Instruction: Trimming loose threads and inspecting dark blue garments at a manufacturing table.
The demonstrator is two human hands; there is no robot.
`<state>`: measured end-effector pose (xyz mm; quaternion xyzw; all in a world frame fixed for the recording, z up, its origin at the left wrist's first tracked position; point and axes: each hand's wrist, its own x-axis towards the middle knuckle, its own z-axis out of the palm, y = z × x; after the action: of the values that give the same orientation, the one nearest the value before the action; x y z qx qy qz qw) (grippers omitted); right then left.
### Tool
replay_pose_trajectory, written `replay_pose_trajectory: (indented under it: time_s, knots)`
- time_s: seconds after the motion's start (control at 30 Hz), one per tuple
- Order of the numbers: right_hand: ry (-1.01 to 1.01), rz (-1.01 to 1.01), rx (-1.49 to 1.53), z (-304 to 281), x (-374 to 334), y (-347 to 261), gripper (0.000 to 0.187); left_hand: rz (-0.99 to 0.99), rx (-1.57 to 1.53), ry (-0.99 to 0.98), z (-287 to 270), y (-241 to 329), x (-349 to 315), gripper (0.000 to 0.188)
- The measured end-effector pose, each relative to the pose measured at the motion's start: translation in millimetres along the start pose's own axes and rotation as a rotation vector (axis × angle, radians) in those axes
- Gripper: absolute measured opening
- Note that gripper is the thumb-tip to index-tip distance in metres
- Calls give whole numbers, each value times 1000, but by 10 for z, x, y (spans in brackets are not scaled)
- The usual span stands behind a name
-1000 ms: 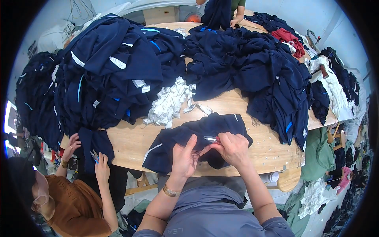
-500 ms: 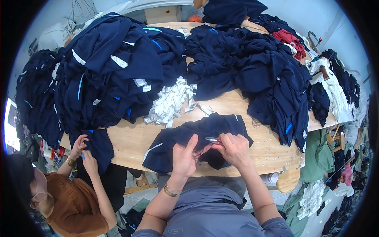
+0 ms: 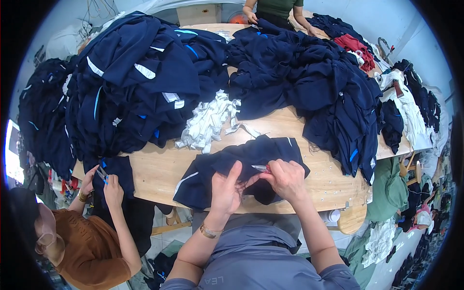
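Note:
A navy garment point(image 3: 212, 169) with white piping at its ends lies across the table edge before me. My left hand point(image 3: 225, 191) is closed on it, thumb up, with loose dark threads showing at the fingertips. In my right hand point(image 3: 287, 181) is a pair of thread snips point(image 3: 261, 168) with red handles. Their metal blades point left, above the cloth, and look nearly closed. The fingertips of both hands almost meet over the garment.
Heaps of navy garments point(image 3: 140, 106) cover the table's far side, with a pile of white strips point(image 3: 210, 121) beside them. At left a co-worker in brown point(image 3: 92, 241) holds blue-handled snips point(image 3: 103, 176) over navy cloth. Another person in green point(image 3: 273, 8) stands across the table.
The snips' blades have drawn closer together, while my hands stay nearly in place. Across the table, the person has lowered a raised navy garment. The co-worker's snips now show clearly.

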<state>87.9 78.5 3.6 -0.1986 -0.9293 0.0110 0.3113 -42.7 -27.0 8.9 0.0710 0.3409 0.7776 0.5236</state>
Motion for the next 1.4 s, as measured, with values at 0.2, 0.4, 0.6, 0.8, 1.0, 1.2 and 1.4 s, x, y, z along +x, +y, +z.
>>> replay_pose_trajectory:
  time_s: [0.2, 0.4, 0.6, 0.8, 1.0, 1.2, 1.4]
  knots:
    - [5, 49, 42, 13, -58, -5, 33, -32, -16, -1, -51, 38, 19, 28]
    - [1, 42, 72, -3, -61, -20, 33, -100, -54, 14, -43, 27, -18, 31]
    - [71, 236, 350, 33, -106, -66, 34, -243, -202, 15, 0, 37, -23, 32]
    - [42, 604, 793, -28, 31, -331, 32, -181, -165, 5, -34, -66, -39, 24]
    - [41, 763, 1191, 91, 15, -404, 20, -38, -104, -16, -20, -146, -41, 12]
    - [-185, 413, 1053, -237, -101, -521, 17, -32, -120, 32, -40, -72, 14, 14]
    - [-75, 498, 1083, -111, -279, -336, 19, -16, -124, 69, 17, -4, 15, 20]
